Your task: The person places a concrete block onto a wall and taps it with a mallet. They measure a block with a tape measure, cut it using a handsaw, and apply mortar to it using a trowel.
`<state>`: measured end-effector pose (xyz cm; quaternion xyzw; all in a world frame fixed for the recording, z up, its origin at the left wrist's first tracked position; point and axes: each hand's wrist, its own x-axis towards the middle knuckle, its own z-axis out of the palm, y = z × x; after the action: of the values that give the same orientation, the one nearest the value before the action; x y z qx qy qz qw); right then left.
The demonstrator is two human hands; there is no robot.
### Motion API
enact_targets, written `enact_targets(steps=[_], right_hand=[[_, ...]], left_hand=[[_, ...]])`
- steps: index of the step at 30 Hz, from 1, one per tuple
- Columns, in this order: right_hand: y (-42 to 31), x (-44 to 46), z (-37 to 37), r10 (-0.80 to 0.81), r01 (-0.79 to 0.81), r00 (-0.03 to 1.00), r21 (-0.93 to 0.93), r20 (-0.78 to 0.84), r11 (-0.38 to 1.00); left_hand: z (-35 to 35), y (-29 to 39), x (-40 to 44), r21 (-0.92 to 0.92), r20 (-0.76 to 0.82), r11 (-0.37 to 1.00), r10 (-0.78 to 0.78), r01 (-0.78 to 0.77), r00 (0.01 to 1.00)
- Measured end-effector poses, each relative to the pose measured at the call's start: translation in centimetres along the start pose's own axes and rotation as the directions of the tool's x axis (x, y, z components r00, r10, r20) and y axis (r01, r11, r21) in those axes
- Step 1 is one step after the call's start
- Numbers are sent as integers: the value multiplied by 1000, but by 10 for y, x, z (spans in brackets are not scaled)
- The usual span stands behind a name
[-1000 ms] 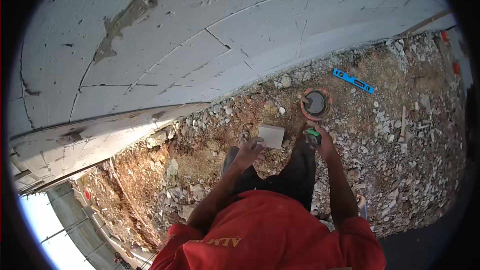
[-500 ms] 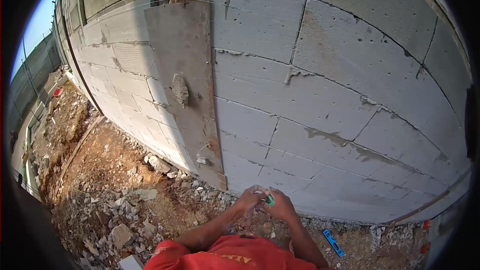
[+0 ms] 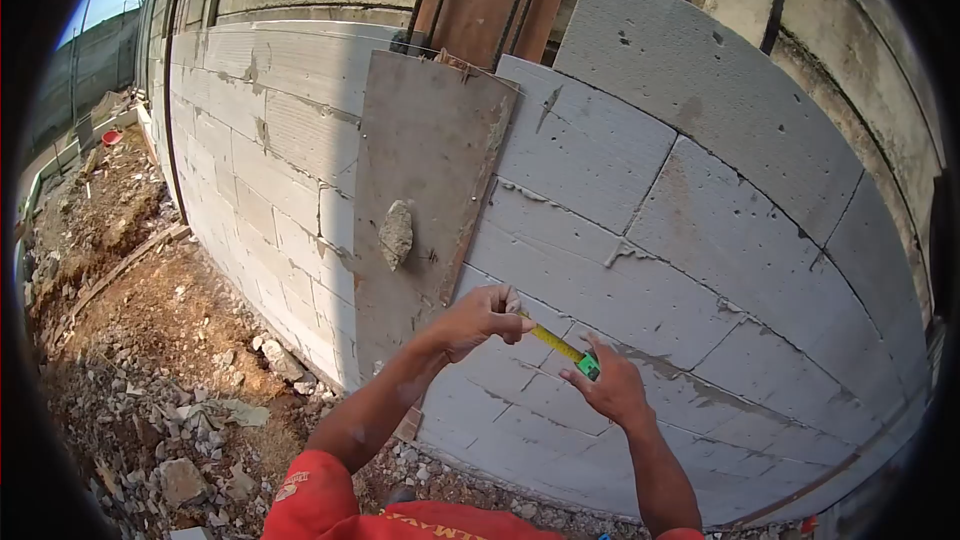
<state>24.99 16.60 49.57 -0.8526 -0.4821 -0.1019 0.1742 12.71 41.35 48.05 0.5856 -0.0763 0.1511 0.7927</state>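
A tape measure (image 3: 589, 367) with a green case sits in my right hand (image 3: 612, 386), its fingers closed around the case. A short length of yellow blade (image 3: 553, 342) runs from the case up and left to my left hand (image 3: 480, 323), which pinches the blade's end. Both hands are raised before the light grey block wall (image 3: 590, 250), and I cannot tell whether either touches it. Up and left of my hands, a tall brown board (image 3: 430, 140) stands against the wall with a lump of mortar (image 3: 397, 235) stuck on it.
Rubble and broken stone (image 3: 185, 480) cover the earth at the lower left. A wooden plank (image 3: 130, 265) lies on the ground there. Vertical steel bars (image 3: 480, 0) rise above the board. A red container (image 3: 112, 138) lies far off at the left.
My hands have risen toward the wall and moved apart, drawing the yellow blade out between them. The view has shifted, and the blue level on the ground is almost out of sight.
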Motion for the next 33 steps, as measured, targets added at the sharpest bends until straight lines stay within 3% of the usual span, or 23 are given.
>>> enact_targets(steps=[2,4,8,10,14,16,17,19,20,22,26,28,33], right_hand=[[46,1,-23,-28,12,977,-76,-212,997],[83,-2,-56,-72,-5,903,-176,-423,984],[108,5,-131,-166,-112,776,-391,-609,914],[96,22,-171,-263,-110,734,-492,-627,864],[64,55,-230,-218,-237,747,-558,-628,795],[55,68,-250,-232,-263,748,-599,-621,756],[49,73,-257,-224,-278,756,-612,-615,741],[42,80,-264,-217,-296,761,-624,-612,723],[40,83,-266,-191,-306,774,-620,-604,723],[35,86,-267,-169,-314,786,-619,-595,720],[26,90,-266,-137,-337,798,-623,-587,706],[24,89,-268,-116,-355,803,-627,-584,693],[16,89,-268,-133,-347,803,-638,-580,688]], left_hand=[[-27,66,12,-87,-90,981,166,-174,982],[-58,124,24,-40,-121,960,270,-276,955],[-64,193,84,-91,-100,901,416,-425,904],[-48,213,117,-179,-178,819,518,-545,837],[-55,240,174,-258,-266,741,562,-620,783],[-70,251,186,175,-294,782,621,-598,726],[-72,256,186,169,-290,781,622,-601,728],[-80,267,189,614,-315,686,666,-390,676],[-84,270,196,612,-314,686,667,-393,675],[-89,276,203,819,-216,452,813,-353,542],[-94,285,203,772,-241,520,771,-365,590],[-97,285,203,581,-259,665,698,-470,668],[-96,283,208,547,-318,687,699,-479,640]])
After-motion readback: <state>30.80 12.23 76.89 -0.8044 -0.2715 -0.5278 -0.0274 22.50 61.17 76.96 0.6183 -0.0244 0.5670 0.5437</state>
